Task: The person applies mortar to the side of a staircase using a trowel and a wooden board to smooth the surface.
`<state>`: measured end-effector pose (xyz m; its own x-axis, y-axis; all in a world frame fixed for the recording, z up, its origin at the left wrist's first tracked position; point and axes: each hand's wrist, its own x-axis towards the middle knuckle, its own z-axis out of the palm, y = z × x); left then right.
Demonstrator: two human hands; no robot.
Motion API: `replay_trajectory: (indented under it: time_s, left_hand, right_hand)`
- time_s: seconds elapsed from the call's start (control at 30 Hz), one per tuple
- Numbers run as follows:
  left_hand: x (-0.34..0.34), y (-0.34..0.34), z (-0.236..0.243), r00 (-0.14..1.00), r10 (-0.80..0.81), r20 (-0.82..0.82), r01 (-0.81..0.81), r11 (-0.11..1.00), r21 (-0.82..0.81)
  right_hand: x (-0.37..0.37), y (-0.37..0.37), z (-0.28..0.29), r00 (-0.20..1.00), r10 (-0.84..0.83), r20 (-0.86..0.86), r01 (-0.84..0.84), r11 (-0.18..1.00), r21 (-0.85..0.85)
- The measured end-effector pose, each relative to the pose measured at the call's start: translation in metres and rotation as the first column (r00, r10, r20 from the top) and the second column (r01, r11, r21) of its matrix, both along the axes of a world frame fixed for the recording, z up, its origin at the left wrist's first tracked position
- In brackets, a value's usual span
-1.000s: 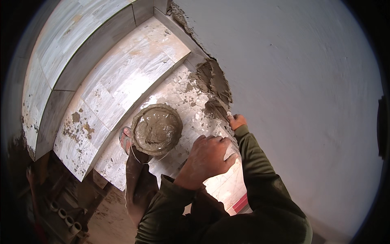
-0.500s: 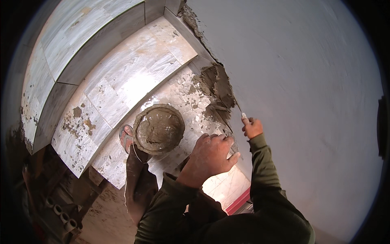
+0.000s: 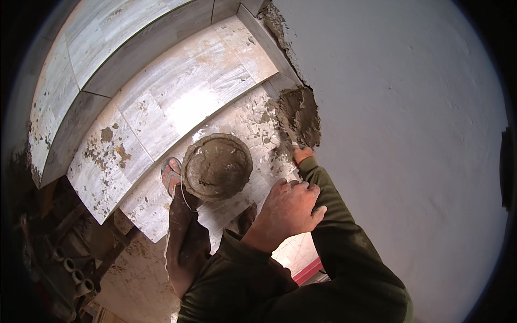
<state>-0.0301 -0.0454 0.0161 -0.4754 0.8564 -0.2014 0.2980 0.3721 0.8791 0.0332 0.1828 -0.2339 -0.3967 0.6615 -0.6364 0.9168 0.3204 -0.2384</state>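
My right hand [image 3: 304, 154] is closed round the pale handle of a trowel [image 3: 294, 144], low by the wall. The trowel's blade is hard to make out against a patch of wet grey mortar [image 3: 301, 114], which clings to the wall's foot where it meets the tiled step. Nearer to me, my left hand [image 3: 285, 207] hovers in front of my right forearm with loosely bent fingers and the thumb apart. Nothing shows in it, though its underside is hidden. Left of the mortar patch stands a round bucket [image 3: 186, 175] caked with mortar and holding more of it.
Wood-look tiled steps [image 3: 156, 102] rise toward the far left, spattered with mortar crumbs. A smooth grey wall [image 3: 404, 134] fills the right side. My sandalled foot [image 3: 171, 175] is beside the bucket. Several pale pipe ends [image 3: 78, 276] lie in the dark lower left.
My right hand has moved left and slightly up, bringing the trowel from the wall onto the mortar patch. That patch now looks broader and smoother. My left hand keeps its pose; the view has shifted slightly.
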Motion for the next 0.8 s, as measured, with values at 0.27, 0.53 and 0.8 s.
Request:
replay_trajectory:
  time_s: [0.27, 0.53, 0.8]
  left_hand:
    - [-0.001, 0.004, -0.004, 0.999, 0.011, -0.053, -0.008, 0.998, 0.056]
    - [-0.011, 0.008, -0.002, 0.999, -0.009, -0.033, 0.012, 0.997, 0.075]
    - [-0.009, 0.019, -0.007, 0.997, -0.046, -0.063, 0.053, 0.991, 0.120]
  right_hand:
    - [-0.035, -0.040, -0.038, 0.874, -0.478, -0.081, 0.474, 0.878, -0.071]
    - [-0.031, -0.002, -0.012, 0.770, -0.602, -0.212, 0.580, 0.798, -0.162]
    - [-0.022, 0.012, 0.067, 0.772, -0.567, -0.287, 0.475, 0.814, -0.334]
